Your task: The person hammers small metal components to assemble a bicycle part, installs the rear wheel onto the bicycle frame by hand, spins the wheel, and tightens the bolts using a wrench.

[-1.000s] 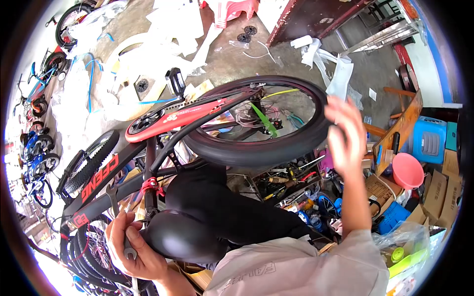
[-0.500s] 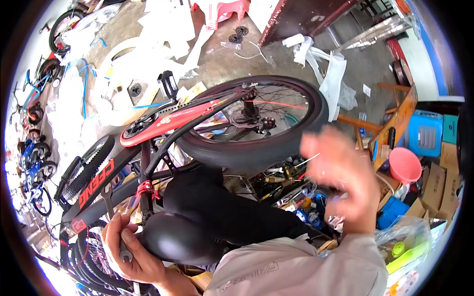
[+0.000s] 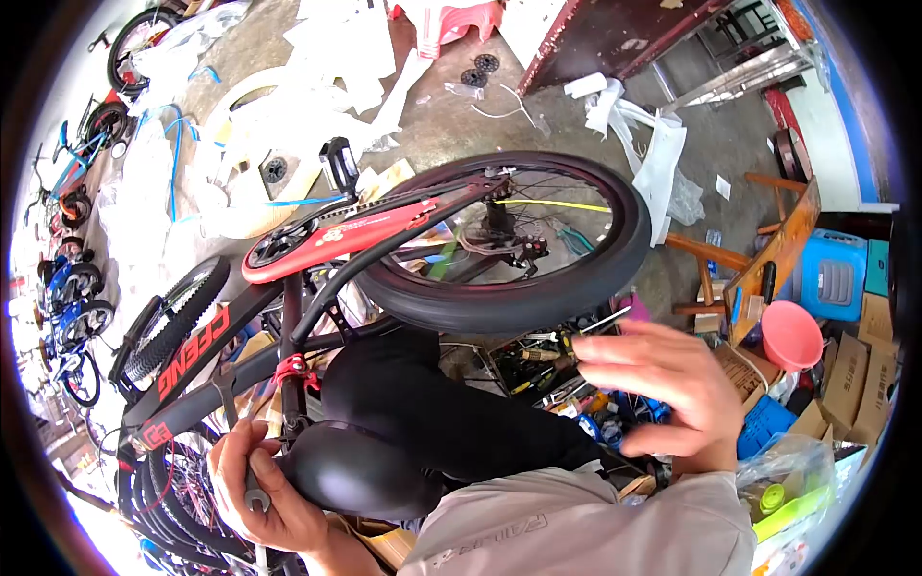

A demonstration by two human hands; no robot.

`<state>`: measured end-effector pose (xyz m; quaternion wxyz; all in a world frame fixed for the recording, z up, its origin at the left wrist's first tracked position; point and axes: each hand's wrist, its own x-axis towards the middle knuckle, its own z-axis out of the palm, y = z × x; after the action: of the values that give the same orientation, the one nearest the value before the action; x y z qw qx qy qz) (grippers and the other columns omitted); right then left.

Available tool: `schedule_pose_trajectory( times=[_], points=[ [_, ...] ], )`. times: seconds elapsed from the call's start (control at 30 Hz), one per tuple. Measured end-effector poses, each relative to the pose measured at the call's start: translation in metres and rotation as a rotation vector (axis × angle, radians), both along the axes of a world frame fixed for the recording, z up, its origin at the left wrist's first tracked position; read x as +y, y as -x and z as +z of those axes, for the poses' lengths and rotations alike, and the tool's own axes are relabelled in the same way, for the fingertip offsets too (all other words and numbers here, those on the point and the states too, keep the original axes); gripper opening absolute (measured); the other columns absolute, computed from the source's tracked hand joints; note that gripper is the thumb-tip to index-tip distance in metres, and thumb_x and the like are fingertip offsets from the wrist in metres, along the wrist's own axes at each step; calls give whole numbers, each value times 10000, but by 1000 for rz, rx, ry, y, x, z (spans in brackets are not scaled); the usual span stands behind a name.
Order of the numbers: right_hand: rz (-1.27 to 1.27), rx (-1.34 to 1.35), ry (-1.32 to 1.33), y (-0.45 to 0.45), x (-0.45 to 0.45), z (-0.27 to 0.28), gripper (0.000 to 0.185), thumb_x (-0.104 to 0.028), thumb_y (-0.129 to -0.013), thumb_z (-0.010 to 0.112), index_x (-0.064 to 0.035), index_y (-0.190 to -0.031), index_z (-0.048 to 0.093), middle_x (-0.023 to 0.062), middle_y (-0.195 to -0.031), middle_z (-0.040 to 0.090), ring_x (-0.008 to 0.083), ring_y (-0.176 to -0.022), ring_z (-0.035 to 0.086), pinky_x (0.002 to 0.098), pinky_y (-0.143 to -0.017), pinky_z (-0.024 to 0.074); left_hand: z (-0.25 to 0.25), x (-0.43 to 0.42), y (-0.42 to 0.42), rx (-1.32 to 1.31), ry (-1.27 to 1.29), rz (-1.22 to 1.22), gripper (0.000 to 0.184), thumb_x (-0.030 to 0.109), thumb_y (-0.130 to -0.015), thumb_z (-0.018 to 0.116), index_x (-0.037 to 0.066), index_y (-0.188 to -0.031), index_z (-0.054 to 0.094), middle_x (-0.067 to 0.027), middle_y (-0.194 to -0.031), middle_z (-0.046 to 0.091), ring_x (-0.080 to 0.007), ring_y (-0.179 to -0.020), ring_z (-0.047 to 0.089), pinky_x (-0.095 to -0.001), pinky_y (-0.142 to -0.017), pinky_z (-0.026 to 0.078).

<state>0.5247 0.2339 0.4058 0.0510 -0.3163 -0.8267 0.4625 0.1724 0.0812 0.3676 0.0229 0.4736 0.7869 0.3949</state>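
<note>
My left hand is closed around a metal spanner, whose one end sticks up beside the bicycle frame. Another spanner jaw shows by my thumb, and a metal shaft pokes out below the hand. My right hand is raised, fingers spread and nothing in them, near the lower right of the rear tyre. The bicycle lies tilted across my black-clad leg, its red chain guard facing up and the red seat clamp close to my knee.
Loose tools fill a box under the wheel. To the right are a wooden stool, a pink basin, a blue container and cardboard boxes. Papers and plastic wrap litter the floor; several bikes stand at left.
My right hand has moved slightly down and its blur has cleared, showing spread fingers. The streak across the wheel's spokes has gone from red to yellow. My left hand keeps its hold on the spanner.
</note>
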Motion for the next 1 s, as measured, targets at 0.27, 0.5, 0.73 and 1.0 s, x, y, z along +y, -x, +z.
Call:
schedule_pose_trajectory(
  times=[0.27, 0.5, 0.73, 1.0],
  points=[
    [-715, 93, 10, -119, 176, -203, 422, -348, -1041, 563, -45, -1313, 673, 111, -1455, 595, 219, -1426, 468, 352, -1202, 301, 2, -1, 4, -40, 8, -70, 257, 71, -1054, 543, -65, -1241, 656, -138, -1022, 670, -140, -821, 595, -264, -763, 488],
    [-177, 209, -173, 15, -27, -83, 647, -612, -962, 535, -100, -1335, 665, 169, -1481, 552, 370, -1442, 448, 592, -1229, 197, 6, 7, -2, -36, 12, 4, 229, 82, -1003, 580, -82, -1130, 676, -180, -932, 688, -179, -721, 622, -277, -675, 499],
    [-490, 366, -374, 48, -39, -100, 224, -37, -786, 746, -21, -1009, 721, 132, -1007, 748, 311, -978, 730, 496, -963, 540, 26, 21, 11, -147, 63, -123, 240, 142, -951, 649, -44, -1096, 692, -151, -940, 703, -187, -733, 630, -296, -693, 499],
    [-371, 414, -555, 73, -22, -90, 385, -49, -778, 778, -30, -1152, 690, 62, -919, 727, 236, -796, 689, 406, -779, 530, 57, 107, 23, -379, 320, -796, 448, 229, -746, 824, -13, -1104, 710, -124, -1016, 695, -187, -772, 657, -309, -707, 513]
  ],
)
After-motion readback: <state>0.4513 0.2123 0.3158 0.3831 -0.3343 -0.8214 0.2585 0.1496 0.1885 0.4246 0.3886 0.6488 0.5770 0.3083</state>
